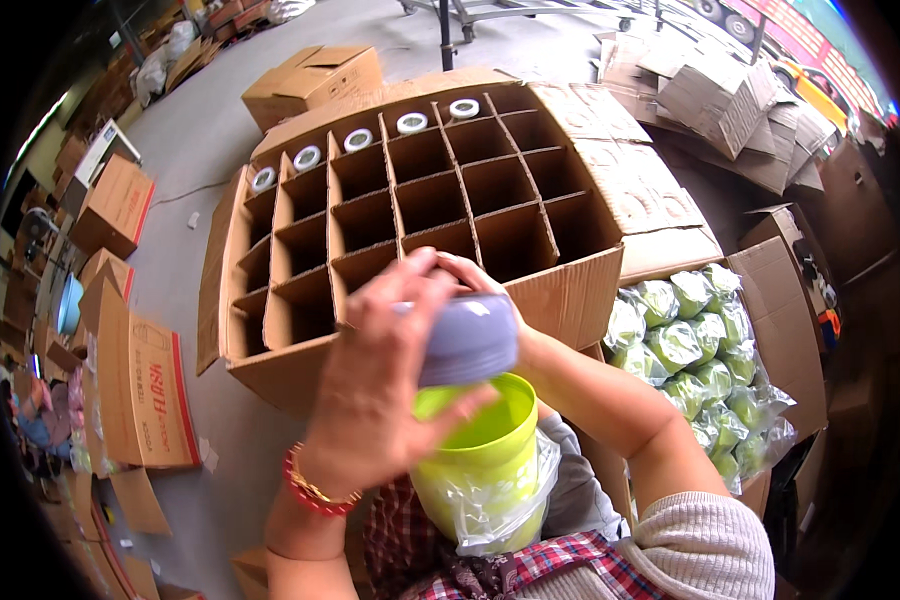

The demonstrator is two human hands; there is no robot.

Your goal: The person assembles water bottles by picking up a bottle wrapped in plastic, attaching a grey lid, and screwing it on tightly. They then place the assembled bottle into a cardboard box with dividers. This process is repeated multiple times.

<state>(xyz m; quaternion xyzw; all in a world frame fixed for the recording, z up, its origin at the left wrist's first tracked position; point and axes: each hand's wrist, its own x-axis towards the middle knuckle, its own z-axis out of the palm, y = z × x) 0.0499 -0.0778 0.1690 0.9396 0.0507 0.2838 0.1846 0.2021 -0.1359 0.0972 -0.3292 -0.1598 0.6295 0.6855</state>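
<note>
Both my hands are raised around a purple-grey, rounded, cup-like piece [475,340], just above an open lime-green tub [490,480]. Blurred by motion, my left hand [370,370] presses along the piece's left side, its fingers curling over the top and thumb lying across the tub's mouth. My right hand [478,274] grips from behind, mostly hidden by the piece, fingertips showing above. The tub stands upright at my lap with a clear plastic bag [500,510] bunched around its lower half.
Ahead stands a carton with cardboard dividers [440,190]; several white ring-topped items [412,123] sit in its far compartments. At right, an open box holds bagged green tubs [690,340]. Flattened cardboard [720,100] lies beyond. Printed cartons [145,390] stand at left, another carton [315,85] behind.
</note>
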